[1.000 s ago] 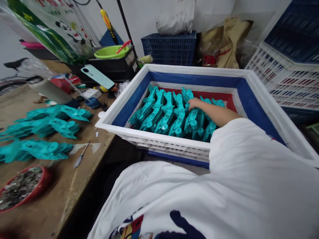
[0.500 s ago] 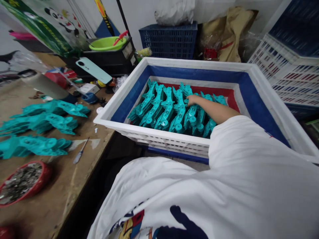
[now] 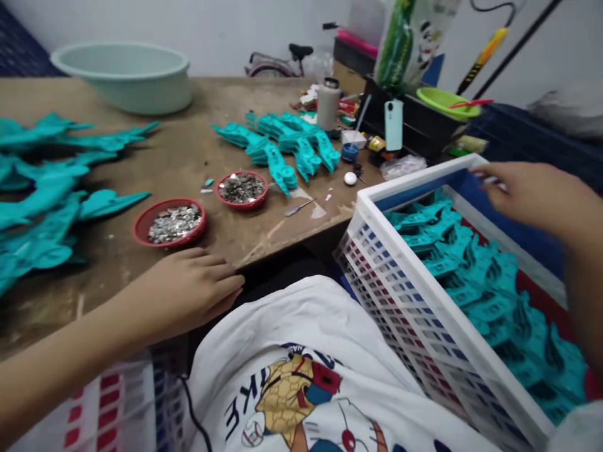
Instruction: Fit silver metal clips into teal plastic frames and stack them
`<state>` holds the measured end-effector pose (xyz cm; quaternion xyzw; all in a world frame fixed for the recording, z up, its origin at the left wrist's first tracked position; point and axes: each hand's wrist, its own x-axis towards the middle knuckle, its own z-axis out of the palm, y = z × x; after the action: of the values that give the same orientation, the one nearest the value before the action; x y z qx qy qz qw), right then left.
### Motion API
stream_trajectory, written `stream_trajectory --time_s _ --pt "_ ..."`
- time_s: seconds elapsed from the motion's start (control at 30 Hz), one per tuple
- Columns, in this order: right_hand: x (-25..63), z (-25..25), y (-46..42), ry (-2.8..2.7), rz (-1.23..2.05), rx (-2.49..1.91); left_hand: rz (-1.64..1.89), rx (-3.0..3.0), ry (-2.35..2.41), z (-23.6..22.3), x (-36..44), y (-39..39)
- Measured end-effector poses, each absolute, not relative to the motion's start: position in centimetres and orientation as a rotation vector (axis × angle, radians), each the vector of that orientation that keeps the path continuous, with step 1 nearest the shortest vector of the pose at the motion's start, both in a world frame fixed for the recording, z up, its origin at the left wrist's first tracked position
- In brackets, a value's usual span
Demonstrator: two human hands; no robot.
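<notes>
Is looking rather dim and cool, with soft light and weak shadows near the red bowls. Is glinting on the small metal pieces, and is turning almost black under the table. Is blurring slightly, more at the right forearm, and is stretching toward the edges.

Two hands show. Two red bowls sit left of center, one pale basin upper left; one phone, one flask and one lime bowl upper right; one screwdriver near center. Overlapping teal parts cannot be counted.
</notes>
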<state>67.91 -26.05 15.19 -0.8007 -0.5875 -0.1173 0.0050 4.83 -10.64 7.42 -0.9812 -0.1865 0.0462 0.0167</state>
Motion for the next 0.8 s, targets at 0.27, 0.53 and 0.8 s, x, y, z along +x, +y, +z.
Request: stream_trajectory --time_s 0.27,0.53,0.8 --pt "44.1 12.6 11.4 -2.668 -0.159 -1.599 -0.015 -3.26 -0.488 3.7 3.5 -10.5" --pt "37.3 4.5 28.9 -3.01 0.049 -1.87 -0.243 -3.365 -0.608 3.5 3.8 -11.3" --pt "39.4 4.8 29.1 -3.018 0.146 -1.831 -0.595 -3.395 -0.611 3.1 3.4 -11.9"
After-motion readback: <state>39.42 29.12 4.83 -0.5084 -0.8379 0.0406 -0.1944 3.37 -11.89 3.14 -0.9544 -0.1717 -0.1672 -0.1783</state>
